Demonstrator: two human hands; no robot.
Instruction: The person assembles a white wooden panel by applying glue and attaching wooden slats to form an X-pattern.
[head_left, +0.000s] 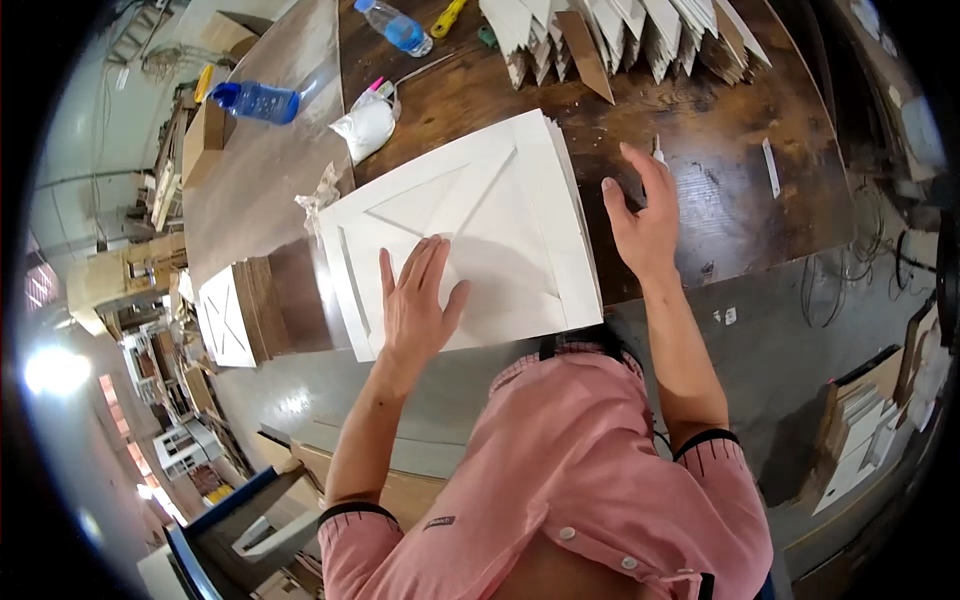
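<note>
In front of me on the dark wooden table lies a white panel (500,270) with grooved or raised diagonal lines and a strip along each side. Layered edges show at its right side, so it looks like the top of a stack. My left hand (413,305) rests flat on its lower middle, fingers stretched out. Off the panel's right edge, my right hand (645,220) is held with thumb and fingers apart and nothing in it. A small pale slim object (658,150) shows by its fingertips, too small to name.
White angled pieces (620,35) are piled at the table's back. A blue bottle (258,102), a clear bottle (395,28), a white bag (365,128) and a yellow-handled tool (448,18) lie around. Another panel stack (228,318) stands left; a white strip (771,168) lies right.
</note>
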